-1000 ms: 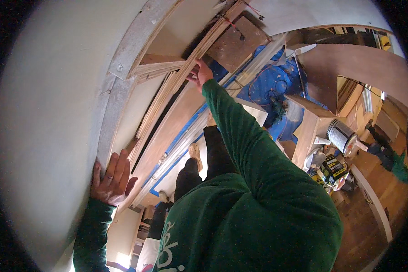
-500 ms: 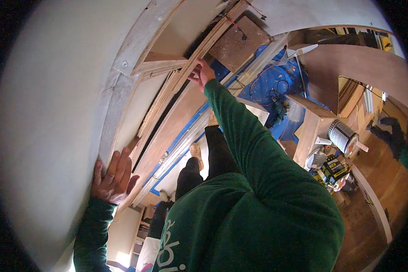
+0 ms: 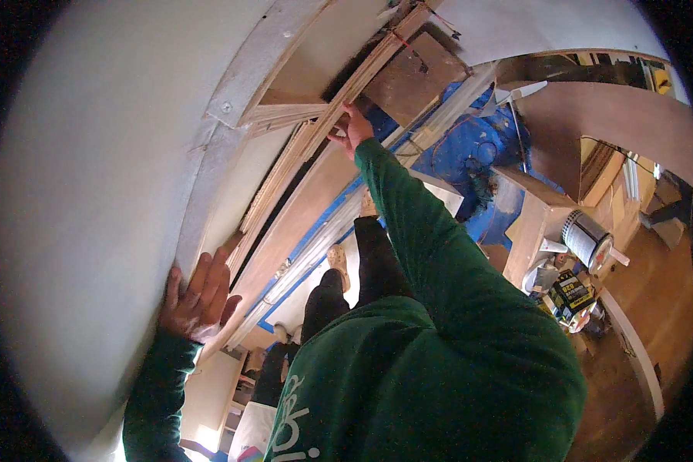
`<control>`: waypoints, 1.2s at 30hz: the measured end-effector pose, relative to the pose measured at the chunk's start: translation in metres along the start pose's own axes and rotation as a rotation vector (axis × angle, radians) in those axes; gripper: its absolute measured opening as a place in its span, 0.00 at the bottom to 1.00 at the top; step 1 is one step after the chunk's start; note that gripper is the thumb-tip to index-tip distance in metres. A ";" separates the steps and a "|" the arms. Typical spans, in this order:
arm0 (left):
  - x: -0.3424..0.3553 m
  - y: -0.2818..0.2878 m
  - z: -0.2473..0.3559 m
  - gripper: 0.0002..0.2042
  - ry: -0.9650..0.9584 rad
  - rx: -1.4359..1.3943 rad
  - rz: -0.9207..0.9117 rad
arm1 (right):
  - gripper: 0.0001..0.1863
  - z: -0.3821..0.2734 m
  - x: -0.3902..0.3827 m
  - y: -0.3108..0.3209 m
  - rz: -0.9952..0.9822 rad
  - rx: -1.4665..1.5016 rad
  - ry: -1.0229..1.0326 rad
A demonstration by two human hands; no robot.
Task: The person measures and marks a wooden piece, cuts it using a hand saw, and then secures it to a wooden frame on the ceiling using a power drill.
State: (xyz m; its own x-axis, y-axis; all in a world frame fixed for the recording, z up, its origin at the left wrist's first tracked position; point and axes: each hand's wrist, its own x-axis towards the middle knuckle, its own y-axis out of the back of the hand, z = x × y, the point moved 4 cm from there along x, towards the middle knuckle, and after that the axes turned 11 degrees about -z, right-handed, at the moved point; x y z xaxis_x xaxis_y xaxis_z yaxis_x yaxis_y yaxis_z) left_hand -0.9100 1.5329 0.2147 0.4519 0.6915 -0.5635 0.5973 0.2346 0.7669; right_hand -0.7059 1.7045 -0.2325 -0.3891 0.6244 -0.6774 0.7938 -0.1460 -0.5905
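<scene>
My left hand [image 3: 200, 302] lies flat with its fingers stretched along the lower part of a grey strip [image 3: 227, 108], at the border of a large pale panel [image 3: 92, 192]. Farther off, my right hand [image 3: 355, 128] reaches to a long layered plywood edge [image 3: 323, 127]. Its fingertips touch that edge and stand apart, some of them bent; the far side of the fingers is partly hidden. Between the strip and the plywood edge, a short wooden crosspiece [image 3: 288, 112] joins the two. Both my arms are in green sleeves.
A brown board [image 3: 417, 77] with thin wires stands beyond my right hand. Blue sheeting [image 3: 477, 146] covers part of the floor. At right are a wooden box [image 3: 535, 204], a paint can [image 3: 587, 240] and a black-and-yellow package [image 3: 571, 294]. Part of another person [image 3: 269, 377] shows low down.
The view has shifted slightly, so most things sit a little farther right and lower. Both hands keep their places. At the far right, a person's dark-clothed legs have mostly gone out of sight.
</scene>
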 end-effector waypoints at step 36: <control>-0.004 -0.003 0.006 0.24 0.025 -0.080 0.009 | 0.33 0.014 0.060 0.045 0.291 -0.560 0.380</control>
State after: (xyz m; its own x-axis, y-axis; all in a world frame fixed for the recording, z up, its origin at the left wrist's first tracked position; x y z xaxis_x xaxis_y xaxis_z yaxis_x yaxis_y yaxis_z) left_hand -0.9093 1.5254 0.2131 0.4392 0.7107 -0.5496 0.5378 0.2820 0.7945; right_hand -0.7005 1.7246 -0.3058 -0.0183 0.8576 -0.5140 0.9996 0.0044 -0.0282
